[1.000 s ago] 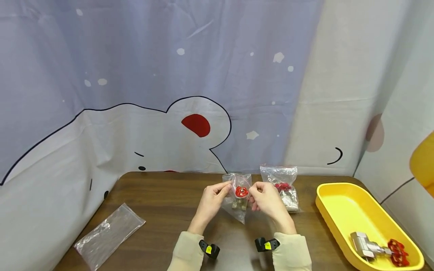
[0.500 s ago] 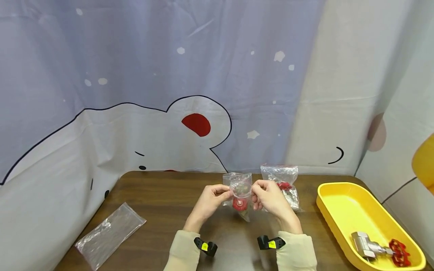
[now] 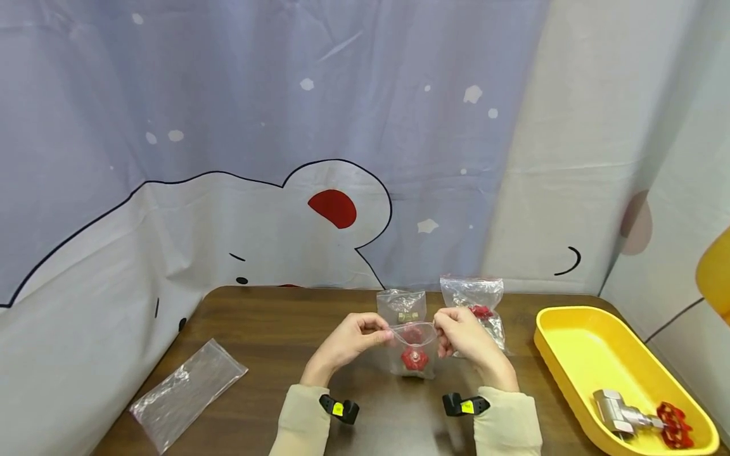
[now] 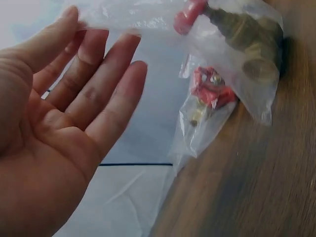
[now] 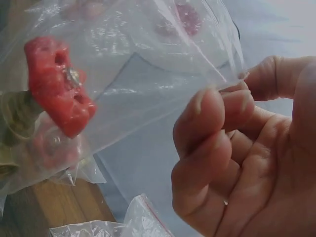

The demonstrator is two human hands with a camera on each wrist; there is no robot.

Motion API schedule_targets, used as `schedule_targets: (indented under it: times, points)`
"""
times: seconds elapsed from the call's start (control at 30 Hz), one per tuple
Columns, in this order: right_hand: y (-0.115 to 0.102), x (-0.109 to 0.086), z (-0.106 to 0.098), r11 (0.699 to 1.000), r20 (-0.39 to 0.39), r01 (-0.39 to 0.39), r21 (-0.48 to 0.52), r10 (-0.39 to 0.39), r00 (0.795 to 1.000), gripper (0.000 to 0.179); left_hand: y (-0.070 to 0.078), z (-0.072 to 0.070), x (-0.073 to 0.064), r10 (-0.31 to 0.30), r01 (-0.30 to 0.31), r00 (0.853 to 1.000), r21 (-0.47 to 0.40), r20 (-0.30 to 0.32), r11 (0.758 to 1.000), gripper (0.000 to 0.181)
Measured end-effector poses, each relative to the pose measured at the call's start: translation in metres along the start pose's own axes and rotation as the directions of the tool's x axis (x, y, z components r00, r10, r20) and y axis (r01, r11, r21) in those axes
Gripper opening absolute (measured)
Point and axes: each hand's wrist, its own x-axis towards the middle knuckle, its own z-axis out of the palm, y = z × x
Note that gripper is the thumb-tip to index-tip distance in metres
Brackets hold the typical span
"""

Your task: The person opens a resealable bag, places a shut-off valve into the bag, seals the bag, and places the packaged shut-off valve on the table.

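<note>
A clear plastic bag (image 3: 428, 364) hangs mouth-up between my two hands over the middle of the table. Inside it lies a brass valve (image 4: 242, 32) with a red handwheel (image 5: 61, 89). My left hand (image 3: 346, 341) pinches the left edge of the bag's mouth between thumb and fingertips, its other fingers nearly straight in the left wrist view. The opposite edge is pinched by my right hand (image 3: 467, 339), whose other fingers are curled. The bag's mouth gapes between them. Just behind stands another clear bag (image 3: 390, 301) holding a valve with a red handwheel (image 4: 212, 89).
A third clear bag (image 3: 470, 291) with a red-wheeled valve stands right of my right hand. At far right, a yellow tray (image 3: 550, 316) holds a silver valve (image 3: 618, 411) with a red handwheel. A flat clear bag (image 3: 188, 396) lies at left. A curtain (image 3: 285, 240) hangs behind the table.
My hands have moved apart and slightly toward me, drawing the bag off the one behind it. Its mouth now gapes, and the red handwheel shows lower, below the mouth.
</note>
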Motion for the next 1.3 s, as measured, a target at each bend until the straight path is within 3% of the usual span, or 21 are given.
schedule_targets:
  times: [0.1, 0.2, 0.3, 0.43, 0.53, 0.63, 0.77, 0.87, 1.07, 1.3]
  points:
    - [0.002, 0.002, -0.001, 0.998, -0.042, 0.029, -0.054, -0.031, 0.999, 0.022, -0.001, 0.0, 0.001, 0.03, -0.028, 0.999, 0.049, -0.043, 0.998, 0.016]
    - [0.003, 0.003, -0.001, 0.985, -0.034, 0.063, -0.161, -0.069, 0.997, 0.023, -0.001, 0.001, 0.003, 0.064, -0.054, 0.994, 0.105, -0.092, 0.993, 0.017]
    - [0.005, 0.003, -0.002, 0.963, 0.026, 0.117, -0.244, -0.115, 0.993, 0.032, -0.001, 0.003, 0.004, 0.093, -0.077, 0.989, 0.132, -0.117, 0.988, 0.018]
    - [0.008, 0.003, -0.004, 0.936, 0.118, 0.209, -0.283, -0.182, 0.976, 0.039, 0.0, 0.003, 0.004, 0.106, -0.084, 0.985, 0.157, -0.138, 0.984, 0.019]
    - [0.009, 0.003, -0.007, 0.915, 0.167, 0.273, -0.298, -0.232, 0.958, 0.037, 0.0, 0.002, 0.004, 0.112, -0.084, 0.983, 0.183, -0.149, 0.979, 0.02]
    - [0.01, 0.003, -0.008, 0.897, 0.162, 0.308, -0.316, -0.269, 0.95, 0.027, 0.001, 0.002, 0.003, 0.112, -0.08, 0.981, 0.202, -0.156, 0.976, 0.019]
    - [0.011, 0.004, -0.009, 0.874, 0.091, 0.31, -0.375, -0.299, 0.95, 0.007, 0.007, 0.001, 0.001, 0.116, -0.076, 0.98, 0.237, -0.16, 0.969, 0.013]
    - [0.012, 0.004, -0.01, 0.859, 0.052, 0.302, -0.414, -0.309, 0.95, 0.006, 0.007, 0.0, 0.0, 0.13, -0.084, 0.978, 0.266, -0.161, 0.96, 0.009]
    - [0.011, 0.003, -0.012, 0.845, 0.056, 0.313, -0.433, -0.322, 0.945, 0.004, 0.002, -0.002, 0.001, 0.165, -0.114, 0.974, 0.287, -0.159, 0.951, 0.009]
    - [0.012, 0.002, -0.013, 0.842, 0.059, 0.313, -0.439, -0.321, 0.945, 0.006, 0.002, 0.0, 0.001, 0.155, -0.116, 0.975, 0.234, -0.158, 0.965, 0.008]
